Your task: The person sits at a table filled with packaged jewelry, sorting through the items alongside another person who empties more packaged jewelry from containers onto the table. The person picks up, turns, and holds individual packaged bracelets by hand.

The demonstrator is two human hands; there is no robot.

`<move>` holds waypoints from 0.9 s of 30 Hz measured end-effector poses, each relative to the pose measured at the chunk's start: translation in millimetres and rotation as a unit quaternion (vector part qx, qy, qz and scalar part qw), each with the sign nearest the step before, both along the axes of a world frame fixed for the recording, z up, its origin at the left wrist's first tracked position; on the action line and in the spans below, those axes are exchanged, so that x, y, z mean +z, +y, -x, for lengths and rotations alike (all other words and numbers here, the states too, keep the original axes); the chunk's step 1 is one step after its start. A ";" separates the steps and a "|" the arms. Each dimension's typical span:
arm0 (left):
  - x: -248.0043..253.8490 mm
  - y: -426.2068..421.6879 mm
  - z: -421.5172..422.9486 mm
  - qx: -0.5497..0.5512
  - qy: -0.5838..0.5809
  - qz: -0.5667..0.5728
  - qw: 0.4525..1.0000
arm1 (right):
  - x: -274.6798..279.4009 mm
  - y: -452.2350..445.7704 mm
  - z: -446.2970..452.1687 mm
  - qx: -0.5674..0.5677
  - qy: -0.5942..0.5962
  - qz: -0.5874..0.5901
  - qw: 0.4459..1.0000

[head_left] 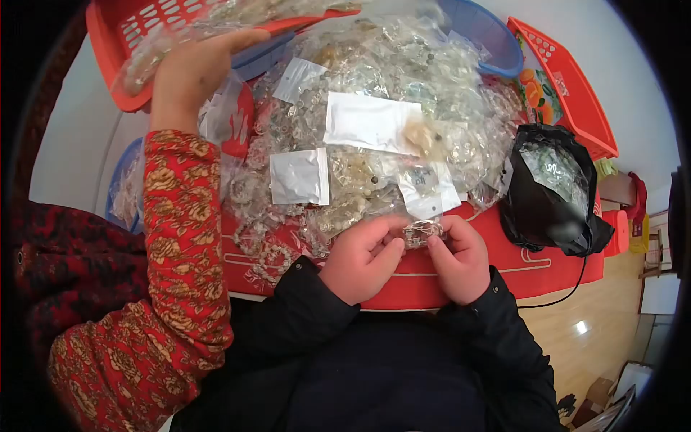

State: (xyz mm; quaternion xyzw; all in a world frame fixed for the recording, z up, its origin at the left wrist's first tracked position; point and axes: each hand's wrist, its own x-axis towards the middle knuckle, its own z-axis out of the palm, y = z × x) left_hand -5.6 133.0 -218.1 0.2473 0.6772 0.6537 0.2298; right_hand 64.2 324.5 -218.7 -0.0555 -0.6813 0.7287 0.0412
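Note:
Between my two hands, close to the table's front edge, is a small beaded bracelet (423, 234) with clear and silvery beads. My left hand (366, 258) pinches its left side, thumb on the near face. On the other side, my right hand (461, 258) grips it with thumb and fingers closed. Just beyond the fingers lies a small white-labelled packet (430, 193). A large heap of clear plastic bags (381, 61) with beaded strings rises behind it. White packets (371, 122) rest on the heap, and loose beaded bracelets (272, 261) lie left of my left hand.
A co-worker's hand (188, 75) in a red floral sleeve reaches over an orange basket (115, 65) at left. A black bag (525, 216) holding clear packets stands right. Blue basins (504, 43) and a red basket (586, 119) sit behind the red-covered table (497, 270).

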 end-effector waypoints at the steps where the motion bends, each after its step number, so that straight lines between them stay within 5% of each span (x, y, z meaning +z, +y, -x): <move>1: -0.3 0.0 0.1 0.000 0.001 -0.001 1.000 | -0.1 0.1 -0.1 -0.001 0.002 0.002 1.000; 15: -0.1 -0.9 -7.0 0.032 -0.043 0.011 0.998 | -2.7 4.5 -2.0 -0.013 -0.002 0.008 1.000; 24: 16.6 -3.7 -2.2 -0.051 0.091 0.054 0.993 | -2.7 2.9 -1.3 -0.057 0.000 0.043 0.997; 27: 16.8 -3.6 0.8 -0.113 0.234 0.065 0.963 | -3.6 2.1 -0.5 -0.070 -0.002 0.050 0.996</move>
